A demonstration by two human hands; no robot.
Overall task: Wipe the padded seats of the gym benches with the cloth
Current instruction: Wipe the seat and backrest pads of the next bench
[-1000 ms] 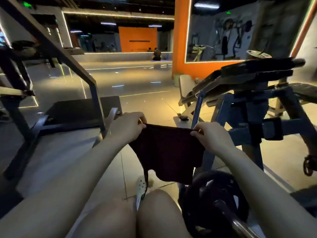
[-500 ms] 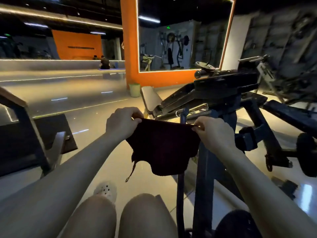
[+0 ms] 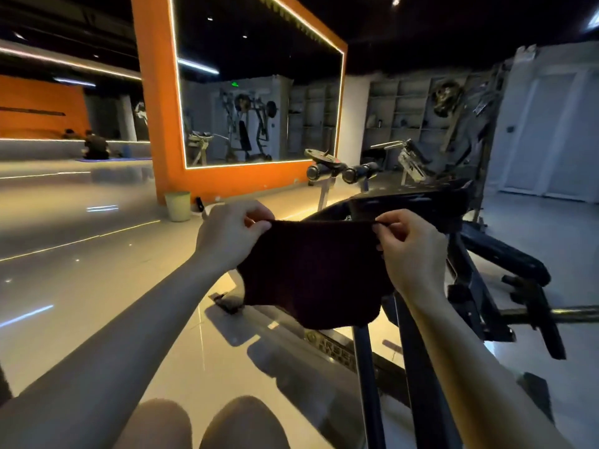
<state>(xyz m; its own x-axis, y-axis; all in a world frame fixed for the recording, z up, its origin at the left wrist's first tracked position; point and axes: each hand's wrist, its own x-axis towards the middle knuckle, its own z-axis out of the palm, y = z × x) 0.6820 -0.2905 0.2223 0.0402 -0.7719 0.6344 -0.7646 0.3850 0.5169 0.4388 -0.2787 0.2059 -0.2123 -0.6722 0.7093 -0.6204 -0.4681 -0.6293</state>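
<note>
Count: one dark cloth (image 3: 311, 270), two hands.
Left hand (image 3: 231, 234): pinches cloth's left top corner.
Right hand (image 3: 410, 251): pinches the right corner.
Cloth: hangs stretched between them.

View swung right toward bench (image 3: 421, 197).

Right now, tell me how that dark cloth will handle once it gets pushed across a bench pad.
The dark cloth looks floppy: pinched at its top corners by the left hand and right hand, it sags below with a ragged lower edge. It seems light, since fingertip pinches hold it. It would probably bunch when pushed, so a flat palm may help.
</note>
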